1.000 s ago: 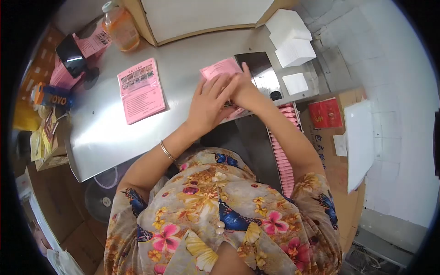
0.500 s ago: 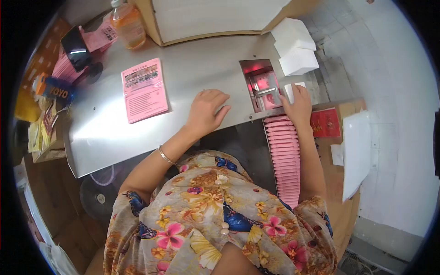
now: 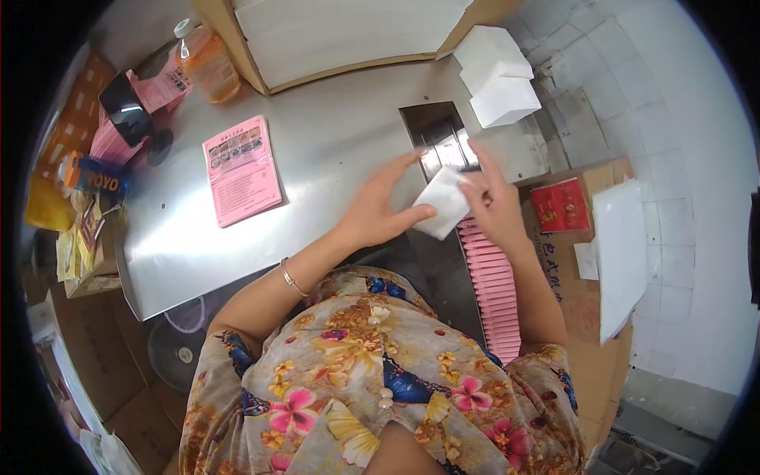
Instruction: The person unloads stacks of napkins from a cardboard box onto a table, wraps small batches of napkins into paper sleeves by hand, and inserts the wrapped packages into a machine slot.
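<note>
My right hand (image 3: 500, 212) grips a small folded white napkin (image 3: 442, 209) by its right side, above the front edge of the steel counter. Reaching in from the left, my left hand (image 3: 370, 209) has its fingers spread and its thumb at the napkin's left edge. Just beyond both hands is a dark rectangular slot (image 3: 431, 120) in the counter, with shiny metal inside. Below my right hand, a long row of pink packets (image 3: 492, 293) runs down towards my body. Motion blurs some fingertips.
A stack of pink printed leaflets (image 3: 247, 186) lies on the counter's left part. White napkin stacks (image 3: 507, 101) stand at the back right. A bottle of orange liquid (image 3: 209, 65) and a black-screened device (image 3: 125, 109) are back left. A red packet (image 3: 560, 206) rests on cardboard at right.
My right hand has brought the white napkin leftward from beside the slot. My left hand has moved right to meet it, fingers spreading. The red glow and pink packet in the slot no longer show.
</note>
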Demonstrator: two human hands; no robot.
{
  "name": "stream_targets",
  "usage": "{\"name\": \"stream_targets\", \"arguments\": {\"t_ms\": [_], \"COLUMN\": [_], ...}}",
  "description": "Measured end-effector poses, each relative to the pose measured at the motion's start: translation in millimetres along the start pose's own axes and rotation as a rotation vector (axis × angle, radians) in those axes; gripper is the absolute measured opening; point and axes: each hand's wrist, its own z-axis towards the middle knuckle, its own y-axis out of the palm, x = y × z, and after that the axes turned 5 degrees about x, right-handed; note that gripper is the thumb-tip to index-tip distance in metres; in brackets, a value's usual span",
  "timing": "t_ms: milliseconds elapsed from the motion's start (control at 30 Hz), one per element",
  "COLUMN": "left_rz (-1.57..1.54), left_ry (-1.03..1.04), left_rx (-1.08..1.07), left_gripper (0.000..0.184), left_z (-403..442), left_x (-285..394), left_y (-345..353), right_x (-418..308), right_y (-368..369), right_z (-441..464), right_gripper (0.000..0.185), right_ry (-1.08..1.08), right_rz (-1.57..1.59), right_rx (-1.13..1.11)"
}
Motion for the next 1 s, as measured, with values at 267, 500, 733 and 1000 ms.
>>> {"name": "stream_targets", "arguments": {"t_ms": [267,500,733,1000], "left_rz": [-0.039,0.196,0.291,0.326], "left_ry": [0.116,0.290,0.398,0.397], "left_rx": [0.092,0.217,0.252,0.184], "left_gripper": [0.012,0.025,0.038,0.038], "left_z": [12,6,-4,-15], "left_x": [12,24,27,20], "left_y": [0,-27,-54,-65], "right_x": [45,130,91,68], "right_y": [-36,-40,-61,-53], "right_z": [49,125,88,47], "right_gripper": [0.028,0.066,0.060,0.028], "right_ry": [-0.010,-0.414,-0.356,-0.242], "right_rz": [-0.233,-0.897,-1.073,-0.660], "right_rx": [0.207,0.058,-0.297,0.112]}}
